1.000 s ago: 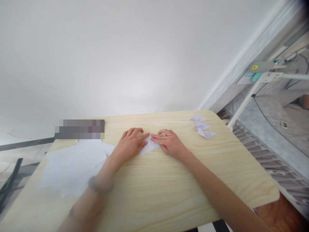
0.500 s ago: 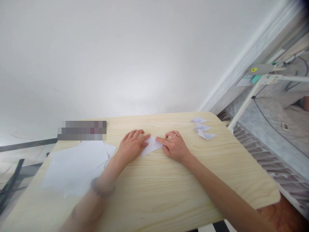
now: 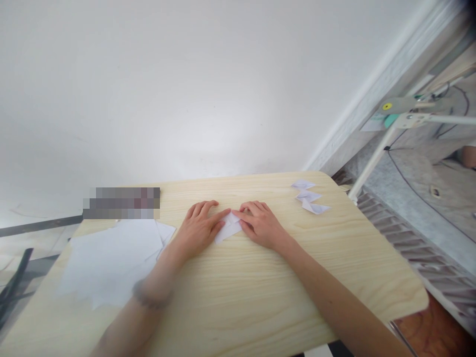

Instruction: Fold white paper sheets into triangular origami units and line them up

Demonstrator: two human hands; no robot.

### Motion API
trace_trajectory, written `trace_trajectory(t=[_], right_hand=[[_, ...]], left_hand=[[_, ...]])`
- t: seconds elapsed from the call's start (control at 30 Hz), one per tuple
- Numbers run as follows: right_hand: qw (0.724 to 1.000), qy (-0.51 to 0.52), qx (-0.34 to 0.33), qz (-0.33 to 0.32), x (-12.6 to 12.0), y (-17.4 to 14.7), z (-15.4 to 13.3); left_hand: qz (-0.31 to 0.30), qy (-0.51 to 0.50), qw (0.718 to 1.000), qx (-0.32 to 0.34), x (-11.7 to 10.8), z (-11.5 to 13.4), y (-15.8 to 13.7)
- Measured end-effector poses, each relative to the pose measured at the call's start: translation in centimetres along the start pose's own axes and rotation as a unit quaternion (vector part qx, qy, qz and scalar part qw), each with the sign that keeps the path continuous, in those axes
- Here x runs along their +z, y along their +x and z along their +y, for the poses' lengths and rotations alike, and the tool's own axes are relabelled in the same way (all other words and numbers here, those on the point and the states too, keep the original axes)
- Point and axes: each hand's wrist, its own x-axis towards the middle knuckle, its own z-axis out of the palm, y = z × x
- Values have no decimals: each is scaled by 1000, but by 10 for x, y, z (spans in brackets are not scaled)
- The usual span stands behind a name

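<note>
At the centre of the frame we see a small folded white paper lying flat on a pale wooden table. The left hand and the right hand meet it from either side; in each, thumb and index finger are parted and touch the paper, the other fingers loosely bent. The index fingertips lie close together at its upper edge. We note a dark bracelet on the left wrist. Loose white sheets overlap at lower left, below a pixelated patch whose content we cannot tell. Right of centre, three folded paper pieces form a column, near the table's far right corner.
</note>
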Motion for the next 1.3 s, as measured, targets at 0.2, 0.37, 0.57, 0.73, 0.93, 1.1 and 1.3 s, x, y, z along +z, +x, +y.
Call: trace_trajectory(t=[0.2,0.37,0.57,0.73,0.93,1.1,1.3], right_hand=[[999,1,30,19,2,-3,4],[996,14,78,42,3,-3,6],[989,47,130,52,9,5,1],[978,161,119,52,11,7,-1],[954,247,159,61,6,6,-2],[950,271,146,50,3,5,-5],[937,304,165,42,7,7,-4]], left_hand=[[-2,-2,1000,-12,0,0,1],[9,-40,999,-6,0,-2,0],[28,-128,991,-32,5,-10,2],[40,-196,979,-45,3,-11,3],[23,-286,955,-78,-1,-1,7],[2,-296,951,-90,-3,1,11],[1,-297,951,-85,-4,2,11]])
